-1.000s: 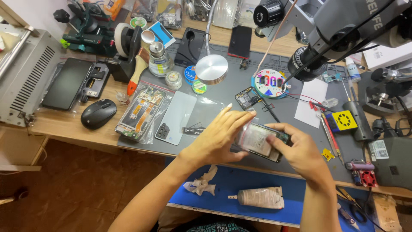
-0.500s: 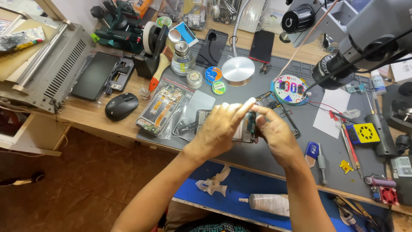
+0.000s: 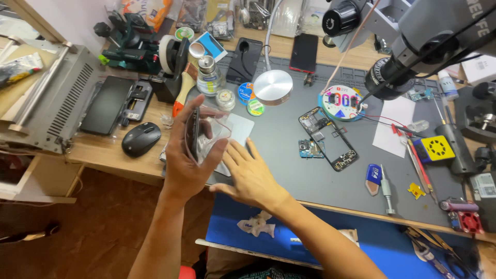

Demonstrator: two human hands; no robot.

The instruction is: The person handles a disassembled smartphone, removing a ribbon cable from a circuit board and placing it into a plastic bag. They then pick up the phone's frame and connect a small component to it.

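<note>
While the left hand (image 3: 187, 161) grips a clear plastic bag with a thin dark phone part (image 3: 202, 135) raised off the bench, the right hand (image 3: 251, 175) lies open, fingers spread, just beside it on the grey rubber work mat (image 3: 289, 150); a round colourful sticker-covered dish (image 3: 341, 102) sits well beyond the right hand.

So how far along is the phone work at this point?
Done: an opened phone frame lies stripped on the grey mat, with a small circuit board beside it. In hand: the left hand holds a clear plastic bag with a dark flat part upright; the right hand rests flat on the mat, empty. Left: frame and board are not yet reassembled.
</note>
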